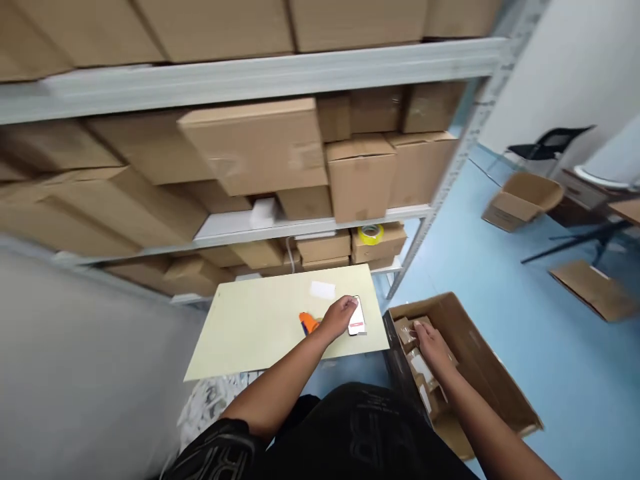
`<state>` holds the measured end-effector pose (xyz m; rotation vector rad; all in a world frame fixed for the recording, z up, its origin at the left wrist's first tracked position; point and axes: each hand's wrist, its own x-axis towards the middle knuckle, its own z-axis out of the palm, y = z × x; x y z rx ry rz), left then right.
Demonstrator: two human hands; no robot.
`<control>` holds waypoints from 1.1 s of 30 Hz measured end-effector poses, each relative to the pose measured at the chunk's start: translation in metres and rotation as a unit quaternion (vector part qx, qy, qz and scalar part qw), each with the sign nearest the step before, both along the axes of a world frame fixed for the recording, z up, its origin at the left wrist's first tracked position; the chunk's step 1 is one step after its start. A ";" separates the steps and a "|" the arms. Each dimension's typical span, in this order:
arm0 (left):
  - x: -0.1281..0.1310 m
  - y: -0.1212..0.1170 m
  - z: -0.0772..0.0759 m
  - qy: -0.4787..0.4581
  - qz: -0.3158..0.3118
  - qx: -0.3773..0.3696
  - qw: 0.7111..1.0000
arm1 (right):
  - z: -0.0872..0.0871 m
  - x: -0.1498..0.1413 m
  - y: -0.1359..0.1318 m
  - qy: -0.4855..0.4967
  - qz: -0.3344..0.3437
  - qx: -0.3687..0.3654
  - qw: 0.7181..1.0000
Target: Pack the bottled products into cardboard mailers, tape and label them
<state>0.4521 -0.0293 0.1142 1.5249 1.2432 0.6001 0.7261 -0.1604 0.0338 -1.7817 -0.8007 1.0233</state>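
My left hand is over the pale board tabletop, its fingers curled in, the fingertips at the upper part of a smartphone with a lit white screen. Left of that hand lies an orange-handled tool, partly covered by my wrist. A white slip rests just beyond. On the right, my right hand reaches into a large open carton, fingers closed at the edge of a small cardboard box. Several more small boxes with white labels lie under and beside this hand.
Metal shelving packed with brown cartons stands in front. A roll of yellow tape sits on a lower-shelf box. On the blue floor to the right are an open box, flat cardboard and a black chair.
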 end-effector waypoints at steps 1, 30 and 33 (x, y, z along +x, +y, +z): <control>-0.019 -0.005 0.001 -0.007 0.024 0.000 1.000 | 0.004 -0.013 0.007 0.003 0.021 0.003 1.000; -0.609 -0.281 0.002 -0.010 0.620 0.030 0.784 | 0.044 -0.667 0.110 -0.024 0.590 0.028 0.807; -0.634 -0.315 0.001 0.005 0.689 0.027 0.724 | 0.038 -0.739 0.113 -0.030 0.664 0.056 0.745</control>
